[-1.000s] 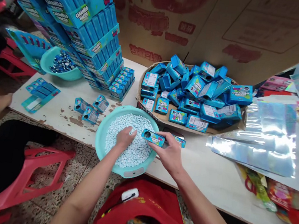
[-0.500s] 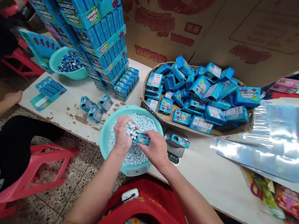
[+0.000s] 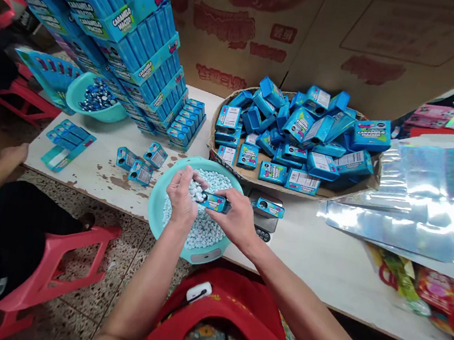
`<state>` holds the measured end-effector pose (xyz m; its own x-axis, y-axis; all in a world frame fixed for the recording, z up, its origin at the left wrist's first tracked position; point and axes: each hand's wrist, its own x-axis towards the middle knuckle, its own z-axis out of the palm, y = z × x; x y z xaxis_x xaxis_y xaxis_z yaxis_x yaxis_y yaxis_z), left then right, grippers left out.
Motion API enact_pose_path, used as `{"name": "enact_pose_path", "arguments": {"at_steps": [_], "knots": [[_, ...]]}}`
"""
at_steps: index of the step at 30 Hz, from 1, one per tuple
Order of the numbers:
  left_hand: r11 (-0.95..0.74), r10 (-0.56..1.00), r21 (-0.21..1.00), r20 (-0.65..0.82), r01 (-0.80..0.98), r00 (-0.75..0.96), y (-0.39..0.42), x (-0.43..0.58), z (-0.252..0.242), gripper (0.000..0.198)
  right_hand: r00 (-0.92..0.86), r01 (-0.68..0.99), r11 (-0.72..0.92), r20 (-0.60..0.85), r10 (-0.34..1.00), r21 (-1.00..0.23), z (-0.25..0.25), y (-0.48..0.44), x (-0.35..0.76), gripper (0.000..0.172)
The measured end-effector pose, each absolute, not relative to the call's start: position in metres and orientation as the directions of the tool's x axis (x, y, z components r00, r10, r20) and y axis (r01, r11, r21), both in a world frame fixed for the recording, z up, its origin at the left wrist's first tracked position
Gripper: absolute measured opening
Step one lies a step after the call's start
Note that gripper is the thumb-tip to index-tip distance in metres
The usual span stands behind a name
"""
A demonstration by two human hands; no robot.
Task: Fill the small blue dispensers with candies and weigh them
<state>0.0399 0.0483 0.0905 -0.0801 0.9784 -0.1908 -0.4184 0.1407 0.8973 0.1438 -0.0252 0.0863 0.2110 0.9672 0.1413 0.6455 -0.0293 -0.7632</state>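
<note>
Over a turquoise basin (image 3: 156, 196) of small pale candies (image 3: 206, 236), my left hand (image 3: 183, 194) is cupped around a handful of the white candies. My right hand (image 3: 237, 214) grips a small blue candy box (image 3: 214, 202), lying on its side with its round hole toward the left palm. The box's end touches or nearly touches the candies in that palm. Just right of my right hand, another blue box (image 3: 270, 208) lies on a digital scale (image 3: 264, 221). Several blue boxes (image 3: 140, 171) stand on the table left of the basin.
A cardboard tray (image 3: 246, 180) heaped with blue boxes stands behind the basin. Stacked display packs (image 3: 140, 66) tower at left, near a bowl of shiny blue pieces (image 3: 122, 114). Shiny sheets (image 3: 399, 218) lie at right. A co-worker's hand (image 3: 14, 154) touches the table's left edge.
The blue box in my right hand now shows more of its length, with its end at the candies in my left palm. The whole view has shifted slightly.
</note>
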Motion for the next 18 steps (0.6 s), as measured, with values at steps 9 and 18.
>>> {"name": "enact_pose_path", "arguments": {"at_steps": [9, 18], "knots": [[0.121, 0.981, 0.928, -0.167, -0.351, -0.102, 0.046, 0.048, 0.103, 0.031, 0.222, 0.62, -0.031, 0.137, 0.965, -0.784, 0.09, -0.026, 0.144, 0.026], [0.09, 0.987, 0.942, -0.127, -0.323, -0.095, 0.045, 0.048, 0.098, 0.032, 0.246, 0.56, -0.039, 0.121, 0.962, -0.827, 0.086, -0.028, 0.143, 0.026]]}}
